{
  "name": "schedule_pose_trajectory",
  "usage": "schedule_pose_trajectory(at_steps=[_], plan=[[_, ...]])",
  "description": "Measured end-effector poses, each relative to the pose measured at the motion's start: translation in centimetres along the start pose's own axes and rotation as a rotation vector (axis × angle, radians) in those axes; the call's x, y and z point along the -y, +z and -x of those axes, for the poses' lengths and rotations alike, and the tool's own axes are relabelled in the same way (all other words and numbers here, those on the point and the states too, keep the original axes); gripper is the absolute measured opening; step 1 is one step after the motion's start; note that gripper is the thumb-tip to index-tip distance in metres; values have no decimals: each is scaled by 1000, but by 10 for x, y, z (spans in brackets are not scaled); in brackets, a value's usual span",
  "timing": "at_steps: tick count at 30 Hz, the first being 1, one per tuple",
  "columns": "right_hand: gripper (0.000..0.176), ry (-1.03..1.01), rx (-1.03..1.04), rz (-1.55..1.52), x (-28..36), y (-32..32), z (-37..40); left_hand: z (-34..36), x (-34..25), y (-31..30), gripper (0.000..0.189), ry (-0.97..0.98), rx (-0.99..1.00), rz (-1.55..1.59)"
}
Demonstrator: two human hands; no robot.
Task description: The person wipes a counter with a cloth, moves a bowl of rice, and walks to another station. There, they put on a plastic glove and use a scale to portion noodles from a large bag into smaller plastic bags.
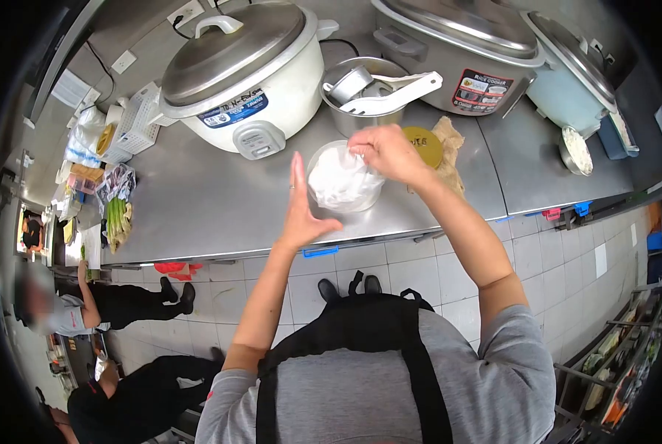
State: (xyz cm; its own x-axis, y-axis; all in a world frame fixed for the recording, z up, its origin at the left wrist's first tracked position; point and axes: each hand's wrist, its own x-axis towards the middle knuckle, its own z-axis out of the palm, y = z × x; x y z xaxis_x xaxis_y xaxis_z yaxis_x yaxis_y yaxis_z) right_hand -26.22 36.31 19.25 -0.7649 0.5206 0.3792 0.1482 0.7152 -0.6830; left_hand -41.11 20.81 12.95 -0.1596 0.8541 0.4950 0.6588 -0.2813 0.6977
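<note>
A white, crumpled plastic bag fills a round, clear tub on the steel counter. My left hand is open beside the tub's left side, thumb spread from the upright fingers. At the tub's upper right, my right hand is closed, its fingertips pinching the bag's top edge. Just right of that hand lies a round, yellow-green lid with dark writing, beside crumpled brown paper. Behind the tub stands a metal pot with a white slotted spoon and a metal scoop in it.
A white rice cooker and a grey rice cooker stand at the back of the steel counter. To the right is a metal bowl of white food. Green stalks lie at the left end. Two people work at left.
</note>
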Motion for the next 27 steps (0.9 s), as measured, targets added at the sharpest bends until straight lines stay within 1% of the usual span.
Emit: schedule_pose_trajectory(at_steps=[1,3,4,6,7,9,10,11,13,14,15,16,17,18,20,21,22,23,24,25,27], plan=[[7,-37,-24,-5,3,-4,-4,-9,-4,-4,111,3,-50,-4],[7,8,-6,-117,7,-6,-12,-29,-17,-13,96,1,-146,-9],[8,33,4,-173,8,-6,-16,-40,-18,-14,85,1,-114,-31],[9,-4,-7,-260,0,2,-21,-65,-16,-11,62,4,-52,-74],[10,-23,-13,-301,-7,6,-22,-74,-5,-5,30,-7,-56,-45],[12,124,-108,-473,-26,11,-21,-88,12,6,22,-216,-11,206],[14,198,-159,-555,-33,7,-19,-94,20,12,18,-316,14,334],[27,317,-147,-331,-40,-6,-13,-99,28,21,14,-308,-54,299],[46,-20,-218,181,-82,-3,13,-110,42,43,12,-355,-80,220],[57,-196,-254,441,-93,-3,19,-119,47,55,12,-370,-96,180],[68,-116,-231,433,-77,-1,24,-125,47,68,10,-159,-205,54],[80,-28,-206,418,-49,10,33,-131,34,76,12,-73,-212,60],[92,67,-179,398,-32,18,41,-135,15,75,10,-175,-116,44],[98,125,-158,208,-29,18,45,-141,-5,71,9,-276,-17,26],[111,241,-119,-177,-26,17,52,-156,-25,68,9,-204,-81,320],[110,213,-114,-81,-48,33,62,-163,-34,66,9,-172,-110,465],[108,170,-97,-5,-57,41,69,-171,-60,53,11,-254,-106,707],[106,124,-79,70,-64,45,76,-182,-66,41,12,-249,-74,808],[104,73,-60,148,-75,47,81,-187,-77,28,12,-241,-121,1047],[97,-1,-99,318,-96,49,90,-189,-83,11,11,-264,-182,1179],[93,66,-59,498,-86,6,78,-191,-72,-29,13,-176,-235,1260]])
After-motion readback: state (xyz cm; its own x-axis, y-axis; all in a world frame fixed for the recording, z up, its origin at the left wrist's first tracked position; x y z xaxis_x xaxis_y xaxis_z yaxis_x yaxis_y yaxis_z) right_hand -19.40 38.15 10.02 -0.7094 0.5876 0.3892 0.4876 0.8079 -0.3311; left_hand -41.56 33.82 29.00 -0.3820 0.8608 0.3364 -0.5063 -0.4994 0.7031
